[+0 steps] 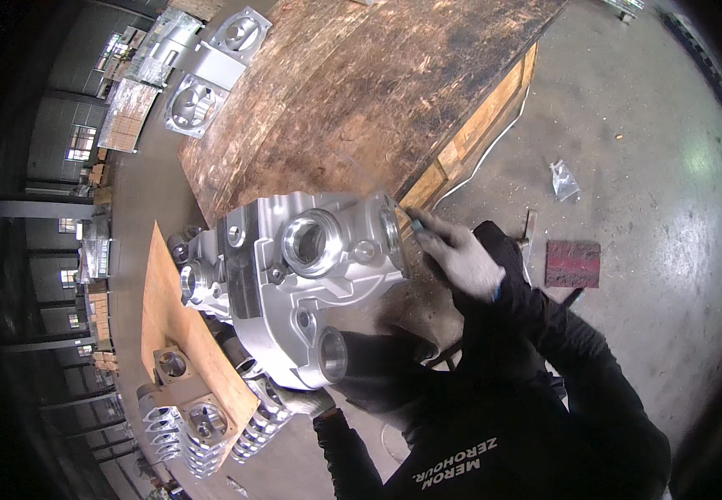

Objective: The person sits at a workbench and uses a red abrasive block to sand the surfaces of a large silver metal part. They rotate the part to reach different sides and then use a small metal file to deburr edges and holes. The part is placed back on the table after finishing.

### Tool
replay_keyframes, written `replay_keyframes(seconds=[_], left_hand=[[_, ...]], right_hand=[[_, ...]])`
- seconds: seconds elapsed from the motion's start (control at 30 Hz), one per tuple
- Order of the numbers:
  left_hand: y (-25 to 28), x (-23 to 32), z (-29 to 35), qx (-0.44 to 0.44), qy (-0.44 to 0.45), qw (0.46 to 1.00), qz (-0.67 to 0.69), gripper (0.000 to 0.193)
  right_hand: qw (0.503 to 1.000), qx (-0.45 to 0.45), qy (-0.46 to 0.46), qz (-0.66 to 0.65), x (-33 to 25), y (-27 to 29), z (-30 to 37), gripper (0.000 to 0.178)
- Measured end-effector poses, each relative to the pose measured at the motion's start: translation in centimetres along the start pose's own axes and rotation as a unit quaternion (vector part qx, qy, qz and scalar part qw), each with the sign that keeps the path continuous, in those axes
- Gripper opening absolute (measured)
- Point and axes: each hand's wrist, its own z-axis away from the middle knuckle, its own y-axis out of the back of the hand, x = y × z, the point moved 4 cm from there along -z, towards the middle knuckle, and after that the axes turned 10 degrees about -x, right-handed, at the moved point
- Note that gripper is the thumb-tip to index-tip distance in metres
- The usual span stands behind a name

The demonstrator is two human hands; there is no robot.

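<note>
A large silver metal casting (273,292) with round bored openings is tilted in front of me, partly overlapping the near edge of the wooden table. At its lower end, my gloved left hand (309,402) grips the casting from beneath, its fingers mostly hidden behind the metal. My gloved right hand (465,262) is closed beside the flange at the casting's right end. Something small and bluish shows at its fingertips, too small to name. Whether the casting rests on a support underneath cannot be seen.
The worn wooden table (361,92) carries another casting (215,71) at its far left. More castings (190,408) are stacked at lower left beside a plywood sheet (173,308). On the floor at right lie a reddish mat (572,264) and a clear plastic bag (564,180).
</note>
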Motion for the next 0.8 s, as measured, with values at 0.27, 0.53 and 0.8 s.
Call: replay_keyframes(seconds=[0.27,0.53,0.8], left_hand=[[-7.3,2.4,-1.7,-0.002,-0.020,0.999,-0.035,0.055],[-13.5,3.1,-2.4,-0.019,-0.026,0.999,-0.016,0.053],[-2.7,3.6,-0.3,0.116,0.038,0.982,0.144,0.051]], right_hand=[[0.995,0.022,0.080,-0.056,3.3,-1.5,-0.2,0.043],[0.995,-0.011,-0.080,-0.056,2.6,-4.1,1.1,0.047],[0.960,0.055,0.090,0.260,5.1,-2.4,1.9,0.023]])
